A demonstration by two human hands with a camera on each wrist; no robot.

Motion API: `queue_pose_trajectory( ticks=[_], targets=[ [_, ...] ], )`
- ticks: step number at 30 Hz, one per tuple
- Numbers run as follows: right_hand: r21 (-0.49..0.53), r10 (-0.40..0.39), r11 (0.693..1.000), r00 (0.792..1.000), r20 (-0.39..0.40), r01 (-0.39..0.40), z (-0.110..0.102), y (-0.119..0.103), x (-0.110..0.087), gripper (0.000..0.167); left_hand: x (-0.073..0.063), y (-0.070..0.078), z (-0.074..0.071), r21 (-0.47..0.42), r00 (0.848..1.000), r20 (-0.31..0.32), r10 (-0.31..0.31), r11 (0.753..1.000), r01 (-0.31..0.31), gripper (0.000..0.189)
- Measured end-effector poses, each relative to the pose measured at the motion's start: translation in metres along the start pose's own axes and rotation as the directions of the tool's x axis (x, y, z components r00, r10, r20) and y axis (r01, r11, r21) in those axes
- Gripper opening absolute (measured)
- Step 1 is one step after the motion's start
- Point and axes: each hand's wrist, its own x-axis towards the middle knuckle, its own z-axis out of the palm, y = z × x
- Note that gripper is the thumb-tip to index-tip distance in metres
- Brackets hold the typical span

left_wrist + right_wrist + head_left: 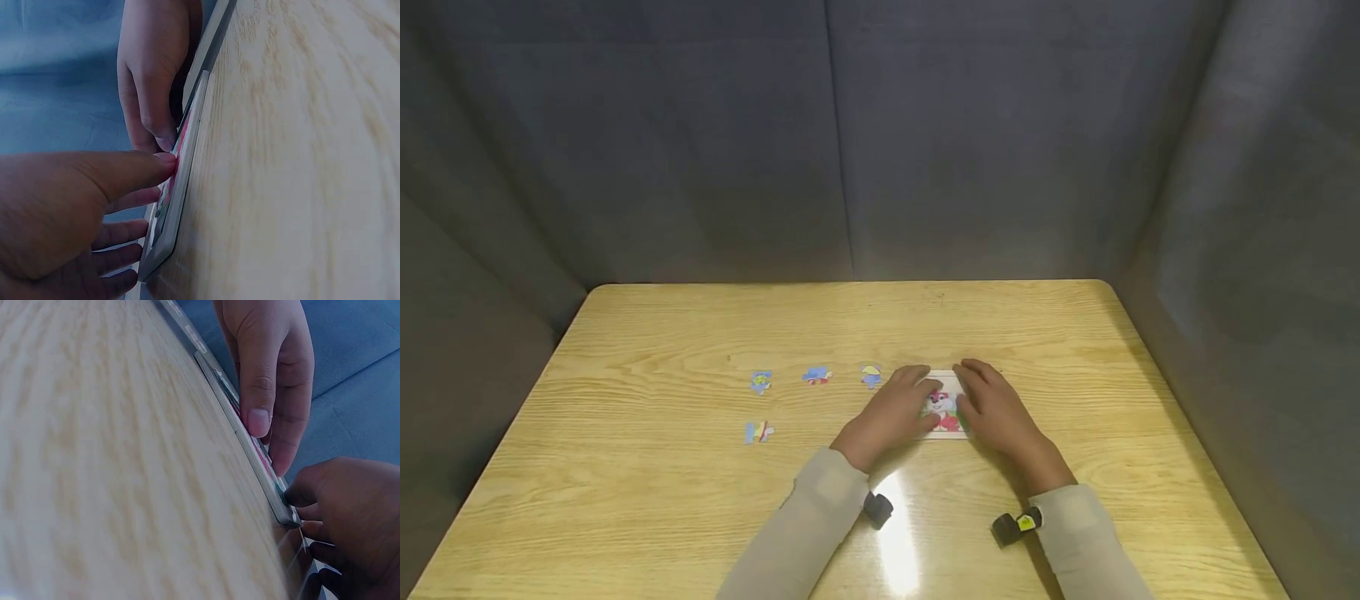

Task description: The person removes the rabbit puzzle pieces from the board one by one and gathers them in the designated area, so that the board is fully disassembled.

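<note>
A small framed jigsaw puzzle (946, 434) with a picture of a red-and-white cartoon animal lies flat on the table, between both hands. My left hand (891, 414) lies over its left side, and in the left wrist view the left thumb (134, 172) touches the picture while the other fingers extend by the frame. Over the right side is my right hand (1000, 414), its fingers reaching to the far right edge and its thumb at the picture's right part. The palms hide both sides of the puzzle. I see no loose piece between the fingers.
Several loose jigsaw pieces lie left of the puzzle: a blue one with a yellow shape (871, 375), a blue-and-red one (817, 376), one with a yellow flower (761, 381) and a striped one (758, 432). Dark curtains (700, 167) surround the wooden table (625, 500).
</note>
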Motion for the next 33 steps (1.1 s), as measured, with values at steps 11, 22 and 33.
queue_pose_trajectory(
  ticks=[11, 22, 33],
  targets=[
    [-0.003, 0.006, 1.000, 1.000, 0.002, -0.006, -0.0001, -0.0001, 0.0010, 0.050, 0.0018, -0.0020, 0.0004, -0.061, 0.999, 0.015, -0.031, 0.998, 0.032, 0.054],
    [0.002, 0.007, 1.000, 1.000, 0.017, -0.007, 0.0001, 0.0011, -0.0003, 0.051, 0.0021, -0.0020, 0.0010, -0.067, 1.000, -0.006, -0.005, 0.998, 0.005, 0.052],
    [0.012, 0.007, 1.000, 1.000, 0.012, -0.007, -0.0005, 0.0002, 0.0002, 0.051, 0.0040, -0.0039, 0.0002, -0.099, 1.000, -0.013, -0.005, 0.995, 0.004, 0.046]
  ],
)
